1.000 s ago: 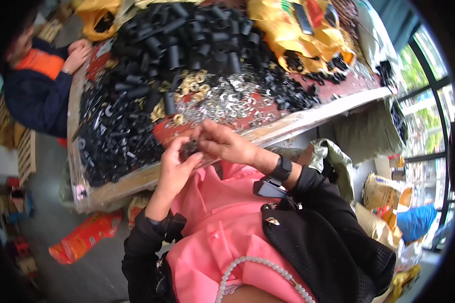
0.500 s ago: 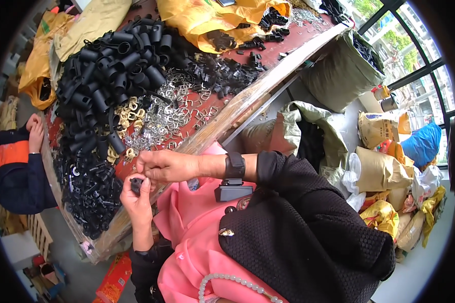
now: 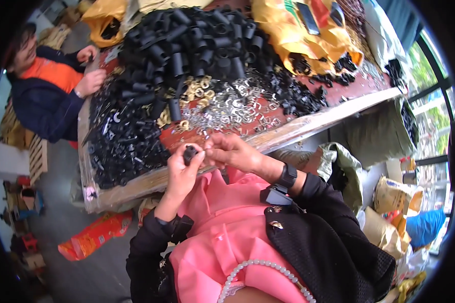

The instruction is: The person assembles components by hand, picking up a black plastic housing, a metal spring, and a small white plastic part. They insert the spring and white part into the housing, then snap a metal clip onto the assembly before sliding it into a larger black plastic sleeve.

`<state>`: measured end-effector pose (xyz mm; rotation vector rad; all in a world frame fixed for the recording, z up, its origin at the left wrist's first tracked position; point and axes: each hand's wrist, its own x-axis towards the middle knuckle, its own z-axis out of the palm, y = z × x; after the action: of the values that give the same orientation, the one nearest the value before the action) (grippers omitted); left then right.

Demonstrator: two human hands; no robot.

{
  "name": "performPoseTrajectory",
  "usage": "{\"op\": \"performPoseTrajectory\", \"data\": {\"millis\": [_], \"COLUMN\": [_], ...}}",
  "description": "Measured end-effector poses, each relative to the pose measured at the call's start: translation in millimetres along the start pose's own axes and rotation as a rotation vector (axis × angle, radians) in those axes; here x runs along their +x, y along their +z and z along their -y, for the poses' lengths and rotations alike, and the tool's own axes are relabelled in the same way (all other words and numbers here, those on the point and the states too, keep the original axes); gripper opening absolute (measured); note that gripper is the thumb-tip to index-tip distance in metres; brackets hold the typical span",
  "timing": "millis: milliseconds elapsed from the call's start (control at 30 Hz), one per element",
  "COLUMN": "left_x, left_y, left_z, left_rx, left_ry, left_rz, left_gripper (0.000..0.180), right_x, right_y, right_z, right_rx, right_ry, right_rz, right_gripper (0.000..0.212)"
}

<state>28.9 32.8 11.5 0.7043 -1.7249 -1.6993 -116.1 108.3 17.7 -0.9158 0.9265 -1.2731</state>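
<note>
Small dark plastic-looking part at near edge of red tabletop, clamped between thumb and fingers of left hand. Right hand just beside, at 3 o'clock; thumb and fingertips drawn close, cannot tell whether anything between them. Clock directions from part: heap of small black pieces, 9 o'clock; loose gold-coloured rings, 12; heap of black hollow tubes, 12, farther off; scattered silver metal clips, between 1 and 2; co-worker in orange top and dark jacket, 10.
</note>
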Motion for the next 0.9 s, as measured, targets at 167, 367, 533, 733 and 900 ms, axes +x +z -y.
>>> {"op": "performPoseTrajectory", "data": {"millis": [167,367,533,733,900], "left_x": [-1.5,0.4,-3.2,-9.3,-13.5], "left_y": [-6.1,-12.9,-15.8,-9.3,-12.8], "left_z": [-0.1,-6.3,0.2,-6.1,5.6], "left_rx": [-0.116,-0.794,-0.814,-0.708,-0.612], "left_ry": [-0.128,-0.425,-0.452,-0.444,-0.438], "left_rz": [0.106,0.214,0.218,0.102,0.227], "left_gripper": [0.007,0.02,0.029,0.03,0.029], "right_x": [1.4,-2.6,0.8,-1.5,-0.7], "right_y": [0.7,-6.6,4.4,14.6,16.8], "right_z": [-0.9,7.8,18.7,20.5,18.1], "right_rx": [-0.004,-0.575,-1.068,-1.366,-1.414], "right_ry": [-0.015,-0.155,-0.568,-0.583,-0.643], "right_rz": [0.056,-0.058,-0.13,-0.151,-0.11], "right_gripper": [0.009,0.007,0.01,0.016,0.015]}}
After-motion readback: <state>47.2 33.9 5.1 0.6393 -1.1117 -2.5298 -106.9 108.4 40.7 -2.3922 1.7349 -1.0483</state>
